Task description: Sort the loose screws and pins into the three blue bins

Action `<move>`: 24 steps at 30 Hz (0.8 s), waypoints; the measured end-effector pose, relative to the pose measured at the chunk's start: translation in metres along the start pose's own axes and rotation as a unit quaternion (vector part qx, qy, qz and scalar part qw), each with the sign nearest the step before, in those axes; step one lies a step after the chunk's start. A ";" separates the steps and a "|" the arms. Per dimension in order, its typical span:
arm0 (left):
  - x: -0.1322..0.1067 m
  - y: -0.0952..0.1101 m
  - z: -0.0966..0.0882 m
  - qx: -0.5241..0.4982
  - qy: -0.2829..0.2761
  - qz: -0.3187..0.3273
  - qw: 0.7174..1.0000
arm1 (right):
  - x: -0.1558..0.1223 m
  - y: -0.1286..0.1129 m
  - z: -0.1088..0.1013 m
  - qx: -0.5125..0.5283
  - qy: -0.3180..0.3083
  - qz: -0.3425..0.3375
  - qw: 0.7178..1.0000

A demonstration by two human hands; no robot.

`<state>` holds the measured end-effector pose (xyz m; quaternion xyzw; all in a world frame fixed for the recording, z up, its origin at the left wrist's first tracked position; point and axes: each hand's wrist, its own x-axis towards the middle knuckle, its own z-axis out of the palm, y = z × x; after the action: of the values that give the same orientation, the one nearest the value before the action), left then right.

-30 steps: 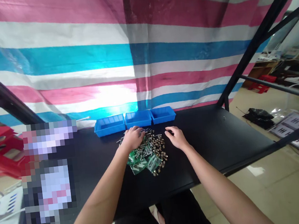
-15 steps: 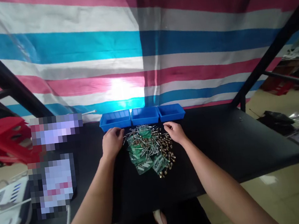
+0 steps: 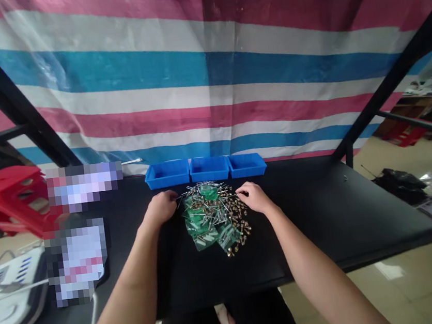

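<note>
A mixed pile of small hardware lies on the black table (image 3: pixel 310 239). It holds thin silver screws (image 3: pixel 216 211), brass-coloured fasteners (image 3: pixel 241 213) and green-tinted plastic bags (image 3: pixel 206 238) with pale pieces inside. At the pile's left edge is my left hand (image 3: pixel 161 208), its fingers curled together near some thin silver pieces; whatever they grip is hidden. On the opposite side, my right hand (image 3: pixel 254 197) pinches what looks like a thin silver screw by its end, over the upper right of the pile.
Three blue bins, left (image 3: pixel 168 180), middle (image 3: pixel 210 175) and right (image 3: pixel 249 171), stand in a row behind the pile. A white device (image 3: pixel 11 299) with a cable sits at left, near blurred-out packages. Black frame posts flank the table before a striped sheet (image 3: pixel 146 99).
Both hands have lowered slightly toward the pile's sides. A thin silver piece now shows at my right fingertips. The bright light on the striped sheet has gone.
</note>
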<state>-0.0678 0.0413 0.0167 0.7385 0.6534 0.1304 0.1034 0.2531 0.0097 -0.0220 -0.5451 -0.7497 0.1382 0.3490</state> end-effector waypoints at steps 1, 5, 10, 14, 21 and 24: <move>0.000 0.000 0.000 0.001 0.002 0.004 1.000 | 0.000 -0.001 0.002 -0.007 0.000 -0.006 1.000; 0.001 -0.001 0.001 0.003 0.018 0.011 1.000 | 0.000 -0.005 0.007 -0.035 -0.001 -0.011 0.999; 0.004 -0.004 0.007 0.014 0.062 0.008 0.998 | 0.001 -0.011 0.006 -0.059 -0.012 -0.008 0.998; 0.005 -0.005 0.011 0.022 0.051 0.010 0.998 | 0.002 -0.012 0.006 -0.063 -0.014 -0.005 0.998; 0.008 -0.009 0.015 0.017 0.040 0.015 0.999 | 0.002 -0.011 0.004 0.033 0.032 0.008 0.999; 0.010 -0.012 0.017 0.014 0.040 0.022 0.999 | 0.001 -0.013 0.001 0.086 0.068 0.036 0.993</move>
<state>-0.0721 0.0532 -0.0023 0.7483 0.6423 0.1533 0.0642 0.2429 0.0059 -0.0141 -0.5480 -0.6892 0.1771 0.4397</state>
